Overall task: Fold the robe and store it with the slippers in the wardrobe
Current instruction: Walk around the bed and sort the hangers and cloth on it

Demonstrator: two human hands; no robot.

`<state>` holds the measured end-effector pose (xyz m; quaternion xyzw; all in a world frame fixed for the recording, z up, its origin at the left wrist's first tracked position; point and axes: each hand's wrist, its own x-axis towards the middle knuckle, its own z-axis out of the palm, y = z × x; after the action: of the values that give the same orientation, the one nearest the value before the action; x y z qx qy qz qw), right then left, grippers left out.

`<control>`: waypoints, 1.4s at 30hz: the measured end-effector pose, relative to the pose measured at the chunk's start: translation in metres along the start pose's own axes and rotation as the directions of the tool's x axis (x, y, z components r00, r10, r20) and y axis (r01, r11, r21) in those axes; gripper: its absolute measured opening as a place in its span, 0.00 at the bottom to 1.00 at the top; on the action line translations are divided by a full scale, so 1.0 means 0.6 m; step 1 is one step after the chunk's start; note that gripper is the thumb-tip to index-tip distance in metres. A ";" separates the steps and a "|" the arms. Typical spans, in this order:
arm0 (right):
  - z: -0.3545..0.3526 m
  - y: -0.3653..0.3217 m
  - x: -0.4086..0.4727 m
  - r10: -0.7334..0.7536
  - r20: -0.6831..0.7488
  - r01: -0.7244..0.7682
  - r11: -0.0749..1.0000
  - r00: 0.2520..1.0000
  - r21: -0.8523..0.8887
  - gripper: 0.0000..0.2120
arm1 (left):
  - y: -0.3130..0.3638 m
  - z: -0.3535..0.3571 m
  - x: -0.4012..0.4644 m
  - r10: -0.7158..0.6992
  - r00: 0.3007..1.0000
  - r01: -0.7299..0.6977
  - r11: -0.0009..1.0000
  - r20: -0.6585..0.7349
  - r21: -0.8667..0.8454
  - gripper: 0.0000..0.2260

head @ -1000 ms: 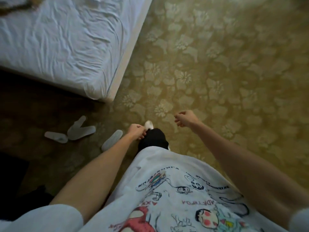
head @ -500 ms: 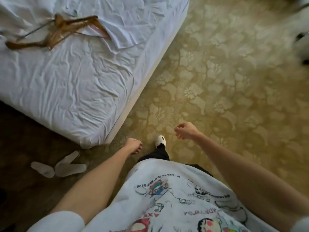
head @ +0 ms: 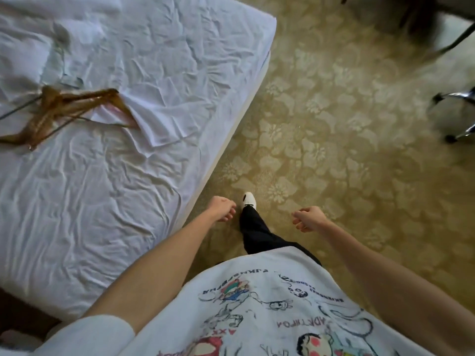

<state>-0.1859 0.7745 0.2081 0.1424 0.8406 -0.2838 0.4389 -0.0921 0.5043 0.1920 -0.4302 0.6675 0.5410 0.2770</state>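
Note:
White cloth (head: 162,127), which may be the robe, lies spread on the bed (head: 102,214), one corner tucked under wooden hangers (head: 59,104). More white fabric is bunched at the bed's far left (head: 23,60). No slippers are in view. My left hand (head: 221,209) hangs beside the bed's corner edge, fingers loosely curled, holding nothing. My right hand (head: 308,218) hangs over the carpet, also loosely curled and holding nothing. Neither hand touches the bed.
Patterned yellow-green carpet (head: 334,150) covers the floor to the right of the bed. A chrome chair base with castors (head: 457,116) stands at the right edge, and dark furniture legs (head: 424,19) at the top right. My white-shod foot (head: 248,199) is stepping forward.
The view has swung up and right along the bed. The slippers on the floor at left dropped out of sight; the hangers and chair base came into view. Both hands still hold nothing.

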 end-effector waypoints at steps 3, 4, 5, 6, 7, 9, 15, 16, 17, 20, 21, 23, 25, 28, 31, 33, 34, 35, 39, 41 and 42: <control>-0.052 -0.096 0.065 -0.009 0.019 0.009 1.000 1.000 -0.021 0.11 | 0.087 -0.036 0.054 -0.033 0.999 0.031 0.998 -0.040 -0.046 0.07; -0.064 -0.133 0.084 -0.018 0.037 0.020 0.999 0.999 -0.047 0.11 | 0.111 -0.050 0.067 -0.042 0.998 0.039 0.998 -0.053 -0.056 0.07; -0.072 -0.171 0.102 -0.033 0.059 0.038 0.996 0.998 -0.079 0.11 | 0.132 -0.066 0.079 -0.045 0.997 0.041 0.997 -0.066 -0.064 0.07; -0.076 -0.212 0.123 -0.052 0.086 0.062 0.992 0.995 -0.109 0.11 | 0.150 -0.083 0.091 -0.047 0.996 0.041 0.996 -0.079 -0.077 0.07; -0.078 -0.255 0.143 -0.074 0.116 0.090 0.987 0.990 -0.137 0.11 | 0.166 -0.101 0.103 -0.052 0.994 0.042 0.994 -0.097 -0.099 0.07; -0.071 -0.338 0.179 -0.124 0.178 0.160 0.965 0.976 -0.206 0.12 | 0.182 -0.137 0.125 -0.081 0.985 0.056 0.986 -0.154 -0.159 0.09; 0.023 -0.557 0.226 -0.228 0.404 0.380 0.855 0.886 -0.352 0.10 | 0.153 -0.231 0.150 -0.288 0.923 0.160 0.889 -0.255 -0.428 0.08; 0.042 -0.588 0.232 -0.231 0.436 0.406 0.837 0.870 -0.367 0.10 | 0.144 -0.244 0.156 -0.327 0.910 0.175 0.860 -0.255 -0.479 0.07; 0.061 -0.617 0.238 -0.235 0.462 0.431 0.818 0.855 -0.381 0.10 | 0.134 -0.256 0.162 -0.367 0.896 0.194 0.829 -0.250 -0.525 0.07; 0.112 -0.702 0.259 -0.240 0.519 0.498 0.747 0.820 -0.441 0.10 | 0.117 -0.295 0.185 -0.464 0.856 0.219 0.725 -0.228 -0.653 0.07; 0.126 -0.731 0.267 -0.236 0.532 0.512 0.725 0.813 -0.461 0.10 | 0.118 -0.312 0.195 -0.484 0.846 0.219 0.695 -0.222 -0.685 0.07; 0.147 -0.783 0.284 -0.212 0.549 0.523 0.688 0.809 -0.504 0.09 | 0.126 -0.349 0.216 -0.506 0.838 0.213 0.649 -0.205 -0.730 0.07; 0.160 -0.833 0.299 -0.172 0.564 0.527 0.640 0.808 -0.560 0.08 | 0.138 -0.389 0.233 -0.514 0.836 0.193 0.600 -0.189 -0.776 0.06; 0.178 -0.907 0.321 -0.137 0.564 0.524 0.592 0.814 -0.613 0.08 | 0.154 -0.449 0.262 -0.515 0.832 0.159 0.579 -0.208 -0.800 0.08; 0.211 -0.993 0.345 -0.137 0.555 0.516 0.595 0.821 -0.617 0.08 | 0.176 -0.525 0.298 -0.505 0.830 0.119 0.575 -0.238 -0.809 0.09; 0.234 -1.048 0.359 -0.142 0.555 0.520 0.590 0.820 -0.617 0.07 | 0.188 -0.574 0.319 -0.521 0.815 0.099 0.559 -0.256 -0.823 0.07; 0.247 -1.074 0.364 -0.146 0.560 0.527 0.586 0.816 -0.615 0.07 | 0.195 -0.596 0.327 -0.524 0.812 0.089 0.546 -0.257 -0.833 0.07; 0.261 -1.101 0.368 -0.151 0.565 0.536 0.581 0.811 -0.613 0.07 | 0.200 -0.617 0.334 -0.527 0.810 0.078 0.533 -0.258 -0.842 0.06; 0.329 -1.204 0.381 -0.175 0.600 0.581 0.554 0.781 -0.596 0.07 | 0.215 -0.697 0.367 -0.541 0.796 0.047 0.502 -0.271 -0.864 0.06; 0.363 -1.247 0.388 -0.177 0.623 0.605 0.538 0.762 -0.586 0.07 | 0.219 -0.734 0.389 -0.550 0.791 0.042 0.486 -0.269 -0.873 0.05; 0.381 -1.266 0.393 -0.172 0.636 0.614 0.532 0.753 -0.583 0.07 | 0.221 -0.752 0.402 -0.559 0.786 0.043 0.477 -0.265 -0.878 0.05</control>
<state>-0.5423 0.0280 0.1791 -0.3385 0.7408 -0.0224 0.5798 -0.2794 0.0104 0.1726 -0.7523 0.2819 0.5924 -0.0600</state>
